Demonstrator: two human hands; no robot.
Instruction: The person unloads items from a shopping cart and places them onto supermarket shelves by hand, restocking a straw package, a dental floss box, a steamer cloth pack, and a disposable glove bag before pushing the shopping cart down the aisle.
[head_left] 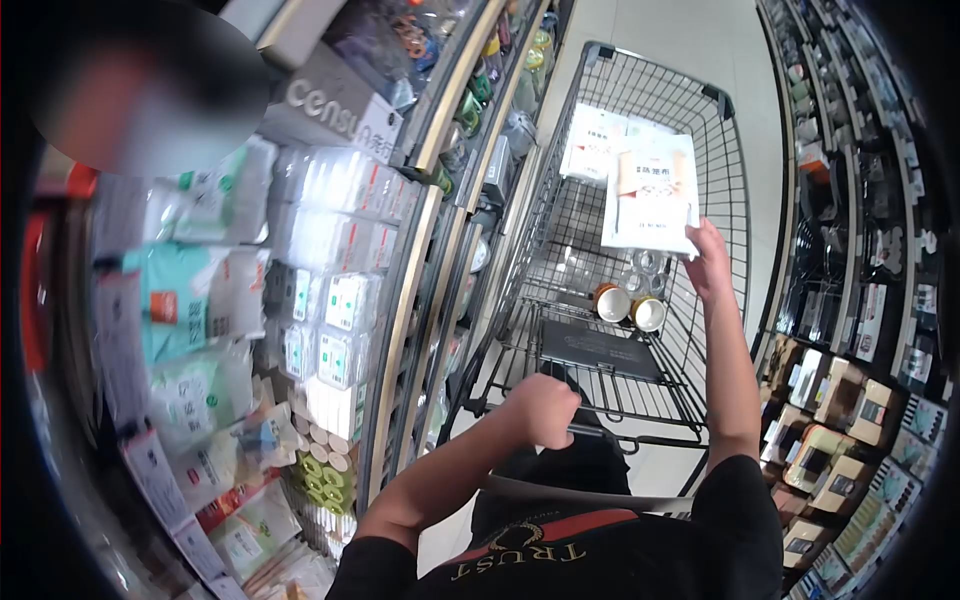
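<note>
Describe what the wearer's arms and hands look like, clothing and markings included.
The left hand and right hand are bare, with no gloves visible. Both forearms are uncovered; the short sleeves are plain black. They belong to a black shirt with a red band and gold "TRUST" lettering across the front. I see no cables.

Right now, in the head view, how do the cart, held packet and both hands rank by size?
1. Cart
2. Held packet
3. Left hand and right hand: too alike to rank; differing nearness to the camera makes it unsure.
</note>
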